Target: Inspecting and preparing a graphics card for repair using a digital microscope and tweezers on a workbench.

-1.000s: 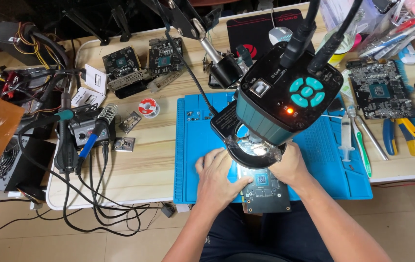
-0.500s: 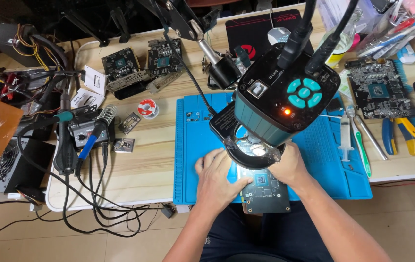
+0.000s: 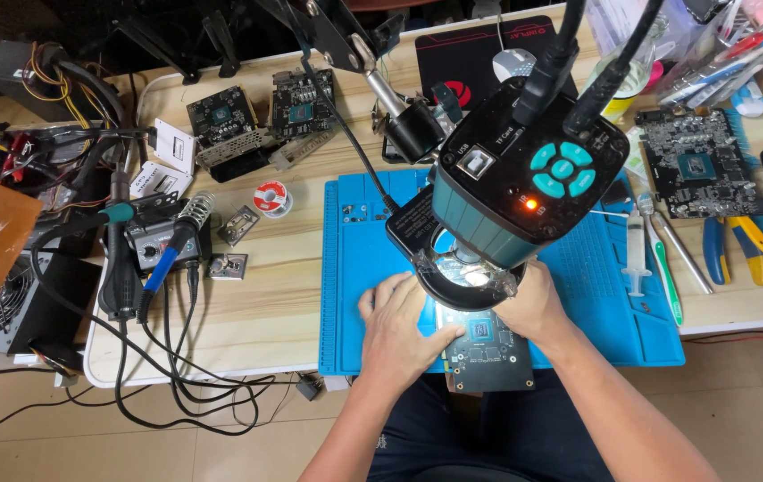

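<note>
Head view. Item: dark circuit board [image 3: 487, 350], lower centre, lying on the blue work mat [image 3: 359, 295] and overhanging its near edge, under the microscope camera head [image 3: 524, 192]. Judged light, stiff, fragile; best held by the edges. Left hand [image 3: 404, 330] flat, fingers spread, at the board's left edge. Right hand [image 3: 535, 302] at its right side, grip cannot be told. Surface: cluttered wooden bench [image 3: 274, 295]; soldering irons [image 3: 162, 259] middle left, pliers [image 3: 738, 250] right.

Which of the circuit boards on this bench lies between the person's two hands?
The dark board under the microscope, on the blue mat's near edge. The other boards lie untouched further back.
</note>
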